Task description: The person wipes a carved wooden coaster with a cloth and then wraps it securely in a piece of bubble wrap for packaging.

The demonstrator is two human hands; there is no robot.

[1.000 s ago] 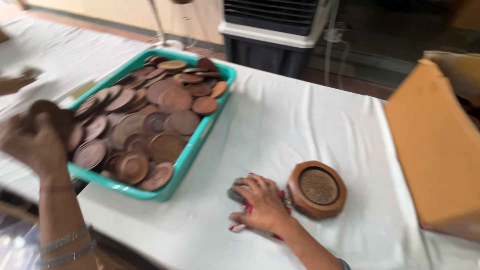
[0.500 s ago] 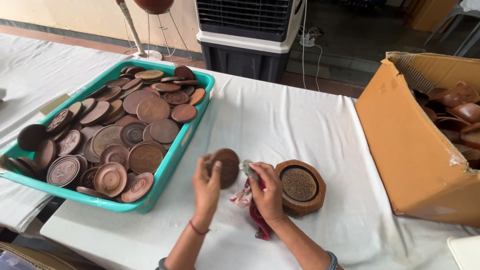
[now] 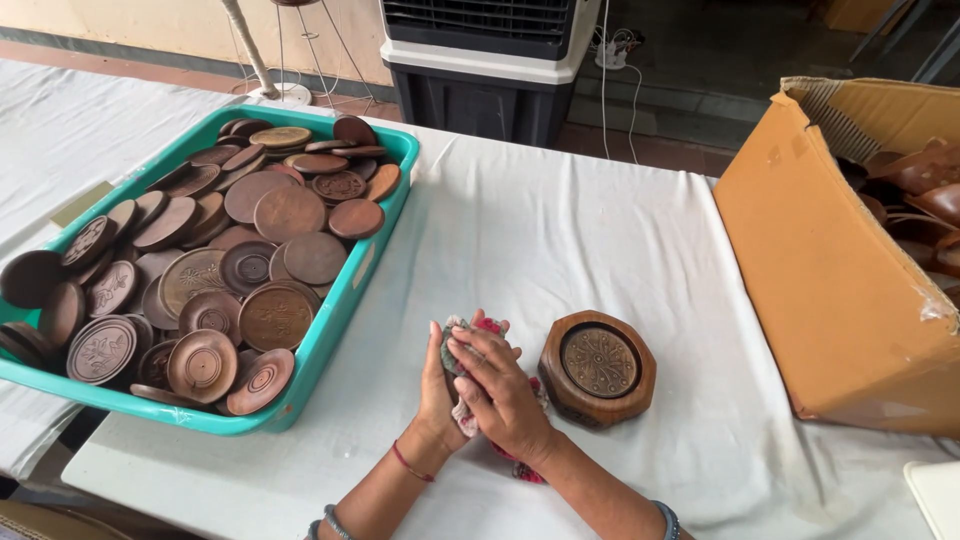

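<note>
left hand [image 3: 437, 385] + right hand [image 3: 497, 395] clasp rag [image 3: 467, 418] | octagonal wooden holder [image 3: 597, 367] beside

Soft even daylight, sharp focus

Being shown: one teal plastic tray [image 3: 330, 330], dozens of round brown wooden discs [image 3: 288, 212], one octagonal wooden holder [image 3: 598, 366], one cardboard box [image 3: 830, 270], two hands.

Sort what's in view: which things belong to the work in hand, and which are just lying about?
In the work:
- left hand and right hand, pressed together around a cloth
- octagonal wooden holder, beside the hands
- teal tray heaped with wooden discs

Lying about:
- cardboard box of dark pieces
- air cooler
- thin stand
- white tablecloth
</note>
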